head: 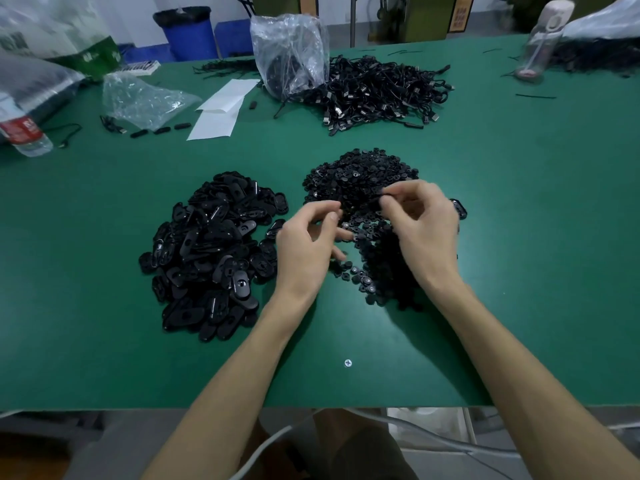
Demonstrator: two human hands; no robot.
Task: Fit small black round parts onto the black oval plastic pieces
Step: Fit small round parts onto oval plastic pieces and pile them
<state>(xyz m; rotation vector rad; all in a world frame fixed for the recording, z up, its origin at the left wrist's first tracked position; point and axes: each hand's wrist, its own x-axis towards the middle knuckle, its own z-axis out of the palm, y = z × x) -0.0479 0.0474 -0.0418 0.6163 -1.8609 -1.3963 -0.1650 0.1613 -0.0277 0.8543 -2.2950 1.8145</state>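
Head view: both my forearms reach forward over the green counter (519,237).

1. My left hand (308,244) hovers at the left edge of the heap of small round parts (360,178). Its fingers are curled and the thumb points toward the forefinger. Whether anything sits between them cannot be determined.
2. My right hand (422,230) is over the same heap, close beside the left hand. Its thumb and forefinger are drawn together at the surface of the heap, with the other fingers curled behind. The fingertips are blurred against the black parts, so I cannot tell whether a part is pinched.
3. The small round parts lie directly under and beyond both hands, with a few scattered toward my wrists.
4. The oval pieces (211,254) form a separate heap just left of my left hand, on the counter.
5. A single oval piece (459,206) lies just beyond the right hand, on its outer side.
6. Well beyond both hands lies a tangle of black cables (377,91), with a clear plastic bag (287,53) against its left side and a white paper sheet (221,109) further left.
7. A screw head (348,363) sits in the counter between my forearms.
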